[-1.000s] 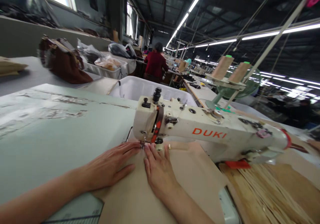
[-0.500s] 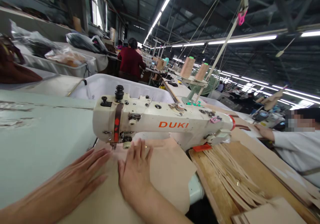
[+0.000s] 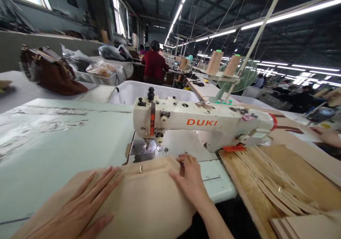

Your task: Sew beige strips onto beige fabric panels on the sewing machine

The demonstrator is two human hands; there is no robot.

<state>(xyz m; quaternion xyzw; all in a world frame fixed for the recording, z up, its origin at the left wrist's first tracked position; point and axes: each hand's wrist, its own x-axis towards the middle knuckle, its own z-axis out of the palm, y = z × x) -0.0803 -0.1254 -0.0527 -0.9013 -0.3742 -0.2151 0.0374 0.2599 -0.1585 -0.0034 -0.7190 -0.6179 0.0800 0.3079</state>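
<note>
A beige panel (image 3: 144,196) with a zipper and a small metal zipper pull (image 3: 140,169) along its far edge lies on the pale green table in front of the sewing machine (image 3: 202,123). Flat on the panel's left part rests my left hand (image 3: 87,200), fingers stretched out. At the far right corner, my right hand (image 3: 190,177) grips the panel, with the thumb on top and the fingers bent over the edge. The needle area and metal plate (image 3: 144,146) show just beyond the panel, apart from it.
To the right, a wooden board (image 3: 234,182) carries beige zipper strips (image 3: 271,185) and stacked beige pieces (image 3: 311,226). A brown bag (image 3: 53,72) sits at the left. Behind the machine are a white bin (image 3: 160,90) and thread cones (image 3: 214,62). A co-worker's hand (image 3: 329,136) shows at right.
The panel has come out from under the needle toward me, and both hands moved with it. My right hand went from lying flat to gripping the corner. The view turned left.
</note>
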